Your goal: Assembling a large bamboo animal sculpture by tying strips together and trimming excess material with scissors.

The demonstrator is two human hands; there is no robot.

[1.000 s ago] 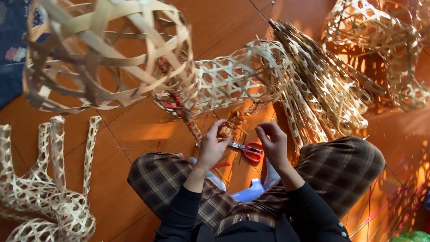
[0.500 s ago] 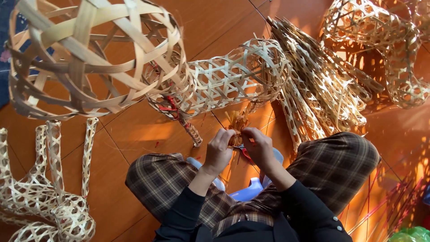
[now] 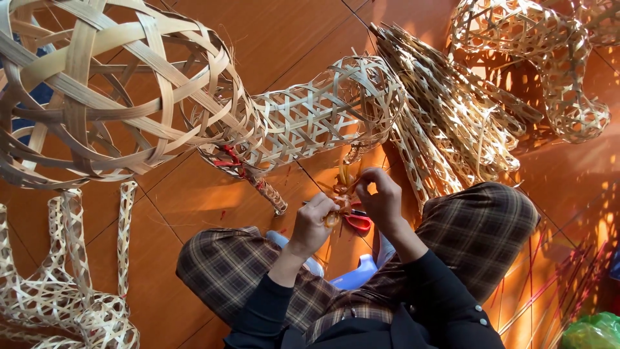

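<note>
I sit on an orange tiled floor in plaid trousers. My left hand (image 3: pixel 314 223) and my right hand (image 3: pixel 380 197) meet over a small bundle of thin bamboo strips (image 3: pixel 340 194), both pinching it between the fingers. Red-handled scissors (image 3: pixel 356 223) lie on the floor just under my hands. A woven bamboo tube (image 3: pixel 316 116) lies just beyond my hands, joined to a large open-weave bamboo ball (image 3: pixel 97 97) at the upper left.
A pile of flat woven bamboo pieces (image 3: pixel 452 123) leans right of the tube. More woven bamboo shapes lie at the upper right (image 3: pixel 549 64) and lower left (image 3: pixel 58 291). Blue slippers (image 3: pixel 352 278) sit between my legs. Red sticks (image 3: pixel 555 284) and a green bag (image 3: pixel 594 329) are at the lower right.
The view has shifted slightly, so the bamboo ball looms larger. My hands have come closer together on the strip bundle, and the right hand has moved up off the scissors.
</note>
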